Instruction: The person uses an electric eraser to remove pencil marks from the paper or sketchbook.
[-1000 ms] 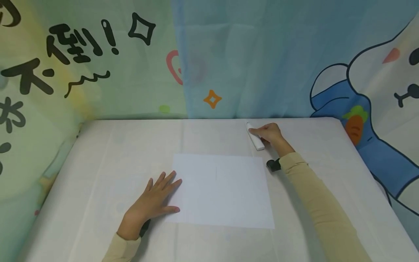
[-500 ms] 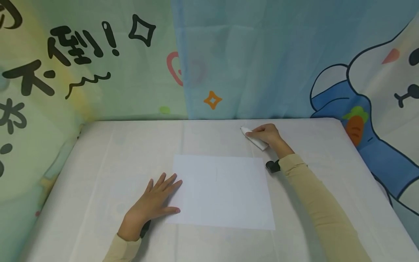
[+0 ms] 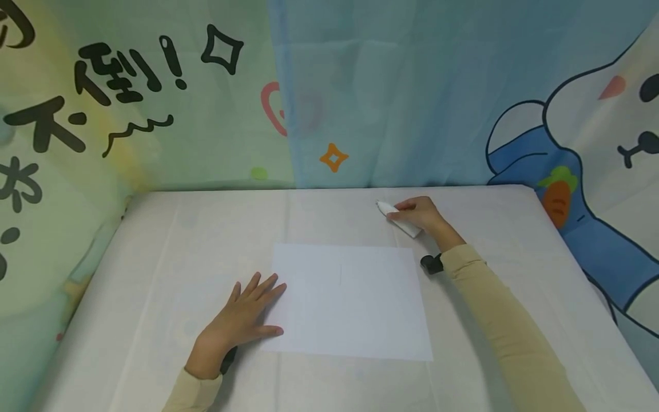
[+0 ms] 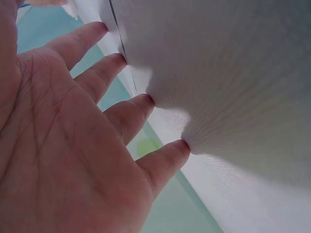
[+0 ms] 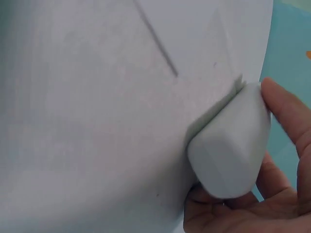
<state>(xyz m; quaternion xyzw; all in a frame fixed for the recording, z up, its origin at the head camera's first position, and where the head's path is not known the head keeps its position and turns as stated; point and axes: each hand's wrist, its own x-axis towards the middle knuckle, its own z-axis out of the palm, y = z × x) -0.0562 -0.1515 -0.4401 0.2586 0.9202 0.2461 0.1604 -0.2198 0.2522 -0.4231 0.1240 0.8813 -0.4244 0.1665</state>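
Observation:
A sheet of white paper [image 3: 355, 320] lies flat on the table, with a faint short vertical line near its upper middle. On its left edge rests my left hand [image 3: 242, 315], fingers spread. The left wrist view shows several fingertips [image 4: 167, 158] pressing down at the paper's edge and on the cloth. Beyond the paper's upper right corner, my right hand [image 3: 419, 213] pinches a smooth, elongated white object [image 5: 231, 145] between thumb and fingers. It has a tapered end and a thin, greenish-white flat strip along one side. Its exact kind cannot be made out. The object's tapered end points to the far left.
A white cloth [image 3: 206, 229] with fold creases covers the table. Behind stands a printed fabric backdrop [image 3: 412, 103] with a cartoon figure on the right. A black wrist camera [image 3: 431, 264] hangs under my right wrist, close to the paper's right edge.
My right hand has turned the white object so its far end swings left and its narrower side shows. My left hand and the paper stay in place.

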